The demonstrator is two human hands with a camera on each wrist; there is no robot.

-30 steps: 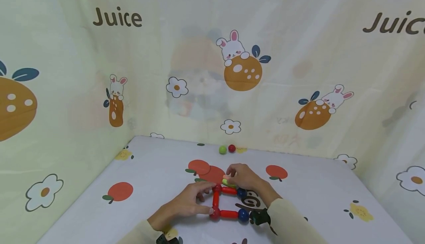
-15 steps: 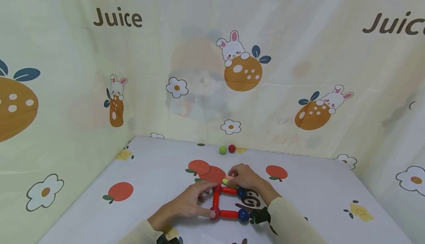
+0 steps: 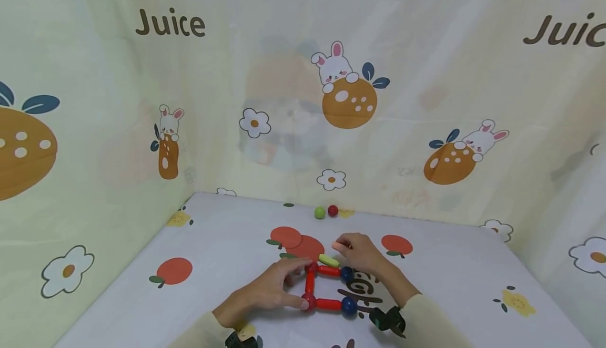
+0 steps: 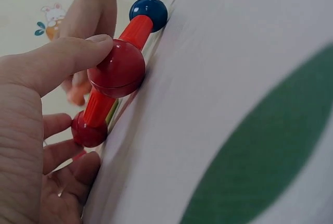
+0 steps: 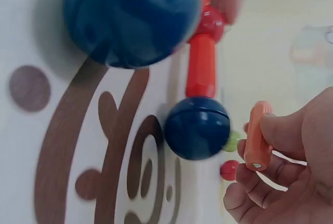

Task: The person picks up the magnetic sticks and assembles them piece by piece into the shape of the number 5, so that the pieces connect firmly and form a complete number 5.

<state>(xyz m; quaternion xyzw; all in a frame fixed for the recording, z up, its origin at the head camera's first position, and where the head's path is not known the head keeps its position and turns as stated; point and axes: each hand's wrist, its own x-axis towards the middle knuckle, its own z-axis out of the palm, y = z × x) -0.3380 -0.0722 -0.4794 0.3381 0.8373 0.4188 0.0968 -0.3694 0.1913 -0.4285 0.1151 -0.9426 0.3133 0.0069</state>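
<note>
On the table lies a three-sided frame of magnetic building sticks: red sticks [image 3: 329,304], a near red ball [image 3: 309,302], a far red ball [image 4: 89,130] and two blue balls [image 5: 196,128] at its right ends. My left hand [image 3: 276,287] holds its left side, thumb against the near red ball and fingertips at the far one. Above and right of the frame, my right hand [image 3: 362,254] pinches an orange stick [image 5: 257,138] between thumb and fingers. A light green stick [image 3: 329,260] lies just behind the frame, apart from my right hand.
A green ball [image 3: 320,212] and a loose red ball [image 3: 333,211] sit side by side near the table's back edge. Patterned cloth covers the table [image 3: 227,232] and hangs as walls behind and at both sides.
My right hand has moved a little right with the orange stick, away from the green stick, which now shows fully. My left hand keeps its place at the frame. The head view has shifted slightly.
</note>
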